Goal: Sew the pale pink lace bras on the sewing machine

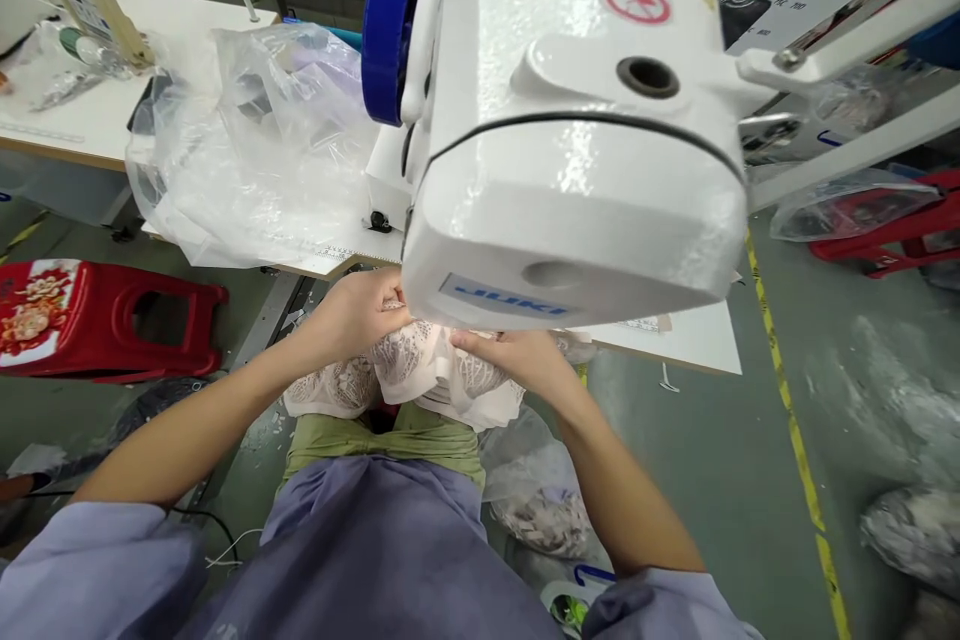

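The white sewing machine (pixel 577 120) fills the middle of the view, and everything else is best placed against it. Just below its front end, at the edge of the tabletop (pixel 690 335), both hands meet on a piece of pale lace fabric (pixel 420 370). The left hand (pixel 356 315) is closed on the fabric's upper edge, its fingers pinching it right under the machine head. The right hand (pixel 517 355) lies on the fabric from the other side, fingers curled onto it and holding it down. The rest of the lace hangs off the tabletop edge into the person's lap, over a green garment (pixel 390 440).

The needle and presser foot are hidden behind the machine head, so I cannot tell whether the fabric is already under the foot or whether any seam has been run. Judging by the bunched lace, gathered close to the machine and not spread out behind it, the work looks to be at the positioning stage, with the feeding through still to come.

To the left of the machine, a crumpled clear plastic bag (pixel 247 140) sits on the tabletop. Lower left of the machine, a red stool (pixel 105 315) stands on the floor. Beneath the machine's right side, more bagged material (pixel 540 505) lies on the green floor.
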